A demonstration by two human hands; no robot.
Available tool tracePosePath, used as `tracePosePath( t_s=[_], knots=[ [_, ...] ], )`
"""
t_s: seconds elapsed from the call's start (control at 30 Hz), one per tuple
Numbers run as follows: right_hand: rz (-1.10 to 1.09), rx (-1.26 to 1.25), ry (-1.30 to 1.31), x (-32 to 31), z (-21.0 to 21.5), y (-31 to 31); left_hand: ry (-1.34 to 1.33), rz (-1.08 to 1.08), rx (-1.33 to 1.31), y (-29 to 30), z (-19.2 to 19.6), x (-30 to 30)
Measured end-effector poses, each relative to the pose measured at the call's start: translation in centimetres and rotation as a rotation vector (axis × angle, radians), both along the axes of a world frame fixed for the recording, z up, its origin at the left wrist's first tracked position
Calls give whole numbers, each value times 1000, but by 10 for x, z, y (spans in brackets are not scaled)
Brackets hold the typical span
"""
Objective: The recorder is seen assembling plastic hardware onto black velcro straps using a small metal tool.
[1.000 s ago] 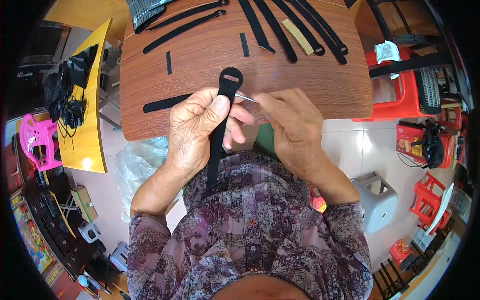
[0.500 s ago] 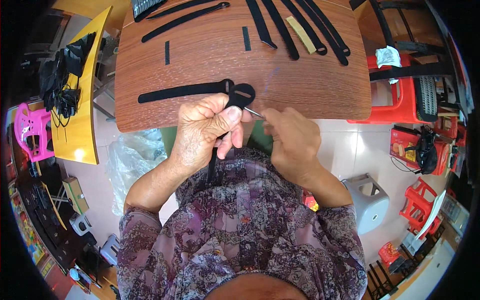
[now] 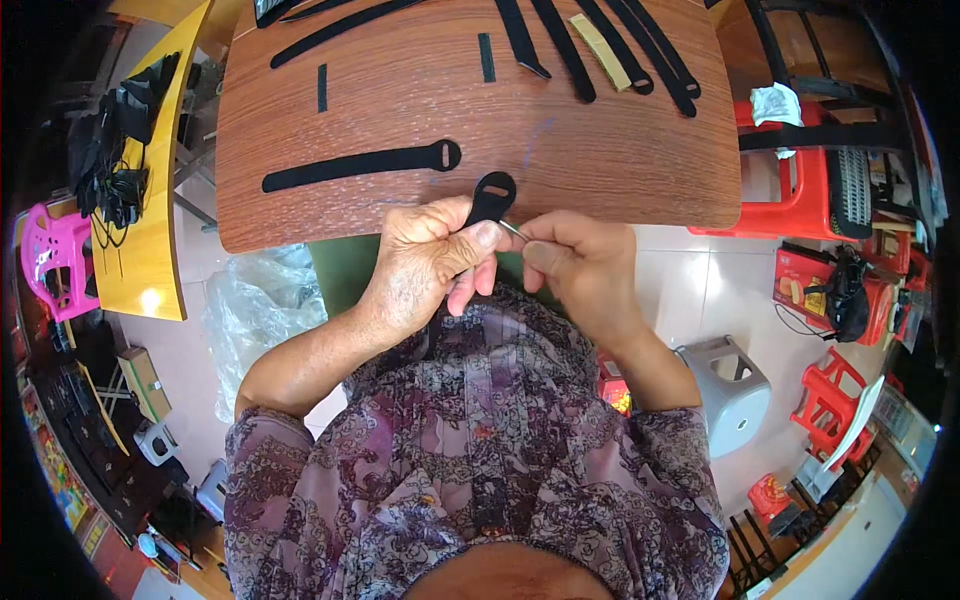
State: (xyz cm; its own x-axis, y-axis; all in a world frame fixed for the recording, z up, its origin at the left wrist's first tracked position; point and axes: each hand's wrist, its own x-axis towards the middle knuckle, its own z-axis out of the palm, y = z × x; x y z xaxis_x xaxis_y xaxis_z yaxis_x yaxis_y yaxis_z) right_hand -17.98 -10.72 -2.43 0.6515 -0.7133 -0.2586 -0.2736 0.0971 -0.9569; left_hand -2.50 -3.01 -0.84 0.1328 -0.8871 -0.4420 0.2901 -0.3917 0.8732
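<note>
A black hook-and-loop strap is pinched in my left hand just off the table's near edge. Its rounded, slotted end sticks up past the thumb, and the rest is mostly hidden by the fingers. My right hand is closed on a thin metal tool. The tool's shaft points at the strap beside the left thumb; what kind it is and whether its tip touches cannot be made out. Another black strap lies flat on the table just beyond my left hand, its slotted end to the right.
On the brown wooden table, several black straps lie along the far side, one beside a yellowish strip. Two short dark strips sit nearer. A red stool stands right, a yellow table left, clear plastic below.
The held strap's slotted end has turned more upright and moved clear of the strap lying on the table. My right hand has drawn slightly lower. The whole view has shifted a little.
</note>
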Motion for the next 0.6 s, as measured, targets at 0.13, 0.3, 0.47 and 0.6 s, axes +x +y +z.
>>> tracePosePath(
  t_s=[0.13, 0.3, 0.47, 0.6],
  knots=[
    [-73, -856, -97, 3, -12, 1, 16, 5, -17, -2, -1, -1],
    [9, -158, 17, 0, 3, -1, 36, -61, 50, -1, -2, 5],
    [3, -898, -92, 3, -5, -5, 34, -48, 46, -7, 12, 12],
    [-15, -1002, -104, 2, -4, -2, 93, -109, 24, -7, 4, 14]
  ],
)
